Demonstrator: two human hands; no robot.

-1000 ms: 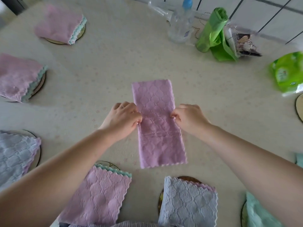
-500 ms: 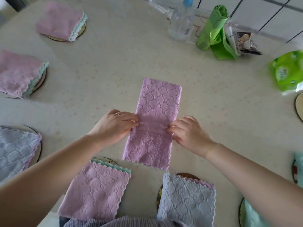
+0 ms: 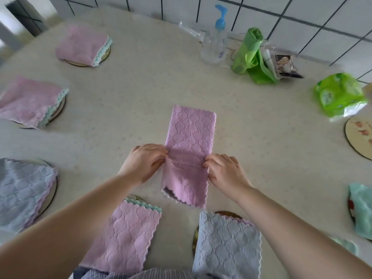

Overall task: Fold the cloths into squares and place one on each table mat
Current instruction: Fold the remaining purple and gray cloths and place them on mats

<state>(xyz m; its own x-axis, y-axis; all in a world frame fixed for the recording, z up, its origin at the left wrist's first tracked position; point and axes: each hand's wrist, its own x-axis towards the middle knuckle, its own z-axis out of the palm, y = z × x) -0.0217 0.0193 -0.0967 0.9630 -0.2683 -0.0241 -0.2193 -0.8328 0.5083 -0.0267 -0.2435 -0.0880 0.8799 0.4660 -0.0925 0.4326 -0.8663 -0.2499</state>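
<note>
The pink strip is laid mid-surface, pinched at its waist by the left hand and right hand — probably so the crease is fixed for halving. A bare mat is left right of it.

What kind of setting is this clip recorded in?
Probably a home dining or kitchen area: a round table set with round table mats, a white tiled wall behind it, and household items such as a pump bottle and a roll of green bags.
</note>
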